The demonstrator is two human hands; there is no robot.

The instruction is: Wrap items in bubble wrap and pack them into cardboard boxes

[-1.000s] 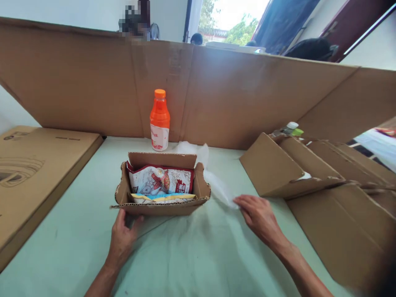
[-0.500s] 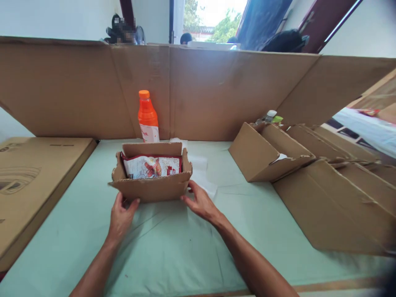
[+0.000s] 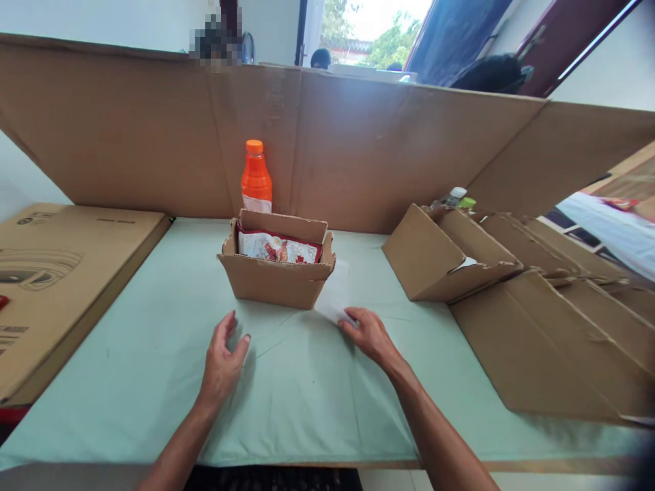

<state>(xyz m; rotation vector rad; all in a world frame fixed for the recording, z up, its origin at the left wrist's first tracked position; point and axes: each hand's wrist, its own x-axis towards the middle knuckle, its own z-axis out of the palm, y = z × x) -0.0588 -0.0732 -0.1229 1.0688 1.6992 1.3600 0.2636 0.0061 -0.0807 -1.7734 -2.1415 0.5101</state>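
A small open cardboard box [image 3: 276, 279] stands upright on the green cloth, with a red and white printed packet [image 3: 279, 247] inside it. My left hand [image 3: 225, 354] hovers in front of the box, thumb and fingers apart, holding nothing. Right of the box, my right hand [image 3: 369, 334] has its thumb and fingers closed on the near corner of a thin white sheet [image 3: 333, 294]. The sheet's far part runs beside and behind the box, partly hidden. Just behind the box rises an orange bottle [image 3: 256, 179] with an orange cap, its lower part covered.
Several cardboard compartments [image 3: 552, 348] stand at the right, with bottle tops [image 3: 457, 196] showing behind them. On the left lies a large flat carton [image 3: 76, 293]. A tall cardboard panel [image 3: 389, 150] closes off the back of the cloth-covered table [image 3: 307, 395].
Both hands have let go of the box, which now sits farther back and turned slightly. My right hand has moved onto the white sheet; my left has drawn back, open.
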